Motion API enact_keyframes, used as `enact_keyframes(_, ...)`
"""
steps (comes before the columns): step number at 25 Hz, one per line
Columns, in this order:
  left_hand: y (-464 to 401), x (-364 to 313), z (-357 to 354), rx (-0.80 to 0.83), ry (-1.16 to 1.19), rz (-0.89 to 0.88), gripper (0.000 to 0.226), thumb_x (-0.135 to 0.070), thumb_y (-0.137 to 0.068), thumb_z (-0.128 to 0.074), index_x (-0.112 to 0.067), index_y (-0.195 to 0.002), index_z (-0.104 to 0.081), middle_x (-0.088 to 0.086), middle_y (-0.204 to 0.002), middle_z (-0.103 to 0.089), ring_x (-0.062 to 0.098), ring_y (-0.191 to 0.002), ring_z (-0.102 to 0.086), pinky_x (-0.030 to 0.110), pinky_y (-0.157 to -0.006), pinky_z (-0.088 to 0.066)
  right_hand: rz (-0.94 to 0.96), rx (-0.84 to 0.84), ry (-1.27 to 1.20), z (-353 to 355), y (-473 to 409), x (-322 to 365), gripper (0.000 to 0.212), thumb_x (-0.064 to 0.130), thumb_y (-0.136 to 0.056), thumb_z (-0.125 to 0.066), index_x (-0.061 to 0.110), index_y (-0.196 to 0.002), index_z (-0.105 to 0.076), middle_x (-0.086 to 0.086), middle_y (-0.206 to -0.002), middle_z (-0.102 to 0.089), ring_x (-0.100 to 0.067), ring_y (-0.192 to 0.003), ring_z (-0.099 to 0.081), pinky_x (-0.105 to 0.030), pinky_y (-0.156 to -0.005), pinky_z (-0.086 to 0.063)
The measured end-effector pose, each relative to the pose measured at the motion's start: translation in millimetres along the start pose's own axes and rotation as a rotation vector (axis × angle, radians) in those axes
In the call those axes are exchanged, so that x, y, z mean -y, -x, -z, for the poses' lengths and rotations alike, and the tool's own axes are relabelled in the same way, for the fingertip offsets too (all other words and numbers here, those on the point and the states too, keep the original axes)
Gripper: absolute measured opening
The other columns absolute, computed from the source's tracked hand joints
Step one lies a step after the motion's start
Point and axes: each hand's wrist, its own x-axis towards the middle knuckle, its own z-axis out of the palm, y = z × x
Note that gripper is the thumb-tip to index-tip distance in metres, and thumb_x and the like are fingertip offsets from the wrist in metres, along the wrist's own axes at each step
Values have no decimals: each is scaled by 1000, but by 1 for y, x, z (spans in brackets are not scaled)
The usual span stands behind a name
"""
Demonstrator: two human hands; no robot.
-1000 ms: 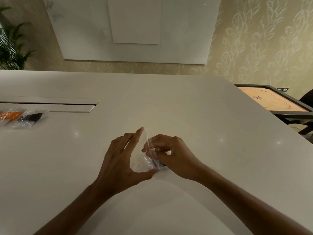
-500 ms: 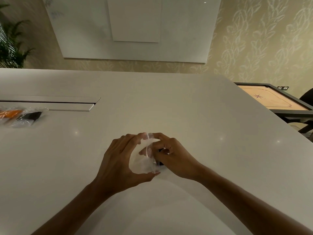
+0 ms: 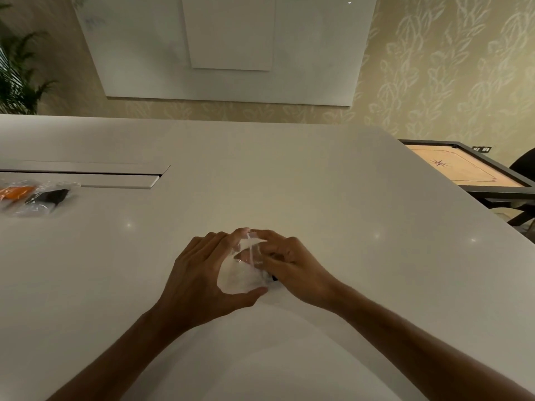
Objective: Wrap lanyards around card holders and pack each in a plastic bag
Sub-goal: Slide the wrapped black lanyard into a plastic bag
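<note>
A small clear plastic bag (image 3: pixel 241 277) stands on the white table (image 3: pixel 333 198) between my two hands. My left hand (image 3: pixel 199 274) cups it from the left, thumb under its lower edge and forefinger at its top. My right hand (image 3: pixel 292 266) pinches the bag's top and right side. A dark item (image 3: pixel 274 278), only partly visible, shows under my right palm. Whether it sits inside the bag I cannot tell.
At the far left lie clear bags holding an orange item (image 3: pixel 16 192) and a black item (image 3: pixel 47 196). Behind them a long cable slot (image 3: pixel 84 176) runs across the table. A carrom board (image 3: pixel 463 169) stands beyond the table's right edge.
My left forefinger and right fingers have come together at the bag's top. The bag's mouth, held apart a second ago, is now pinched between both hands.
</note>
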Motion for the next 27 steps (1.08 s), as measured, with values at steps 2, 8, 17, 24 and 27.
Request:
enact_keyframes(2,0,8,6,133,-30,141,81,-78,-65,-55,-21,-123,-50,-9,-91,-63,5,-77,-51,23,-69,-44,64,-128,223,13,-2,-1,22,29,-94,-61,18,-108,-73,13,-125,-63,-4,-108,-62,-23,-88,-52)
enact_keyframes(8,9,30,7,388,-17,323,87,-86,-56,-55,-33,-125,-53,-23,-92,-53,2,-83,-54,26,-77,-45,-60,188,953,41,-5,-17,65,63,-84,-60,26,-137,-50,10,-140,-54,-12,-128,-48,-30,-107,-35)
enact_keyframes(17,5,32,14,420,41,404,94,-88,-46,-58,-35,-124,-53,-27,-88,-51,-4,-83,-53,14,-73,-39,-65,1,663,54,-8,-31,72,64,-61,-80,37,-124,-56,20,-120,-59,-4,-111,-54,-28,-94,-46)
enact_keyframes(24,6,28,12,389,113,424,95,-87,-49,-59,-32,-126,-53,-26,-92,-55,-4,-84,-54,15,-73,-41,103,-24,497,47,-6,-19,72,48,-59,-89,33,-121,-56,21,-120,-57,1,-112,-53,-15,-88,-41)
enact_keyframes(27,7,26,12,387,118,419,96,-88,-49,-58,-31,-125,-53,-25,-91,-55,-4,-82,-54,17,-72,-44,94,23,422,46,-6,-18,71,41,-60,-90,34,-122,-56,21,-121,-57,-1,-116,-52,-20,-93,-44)
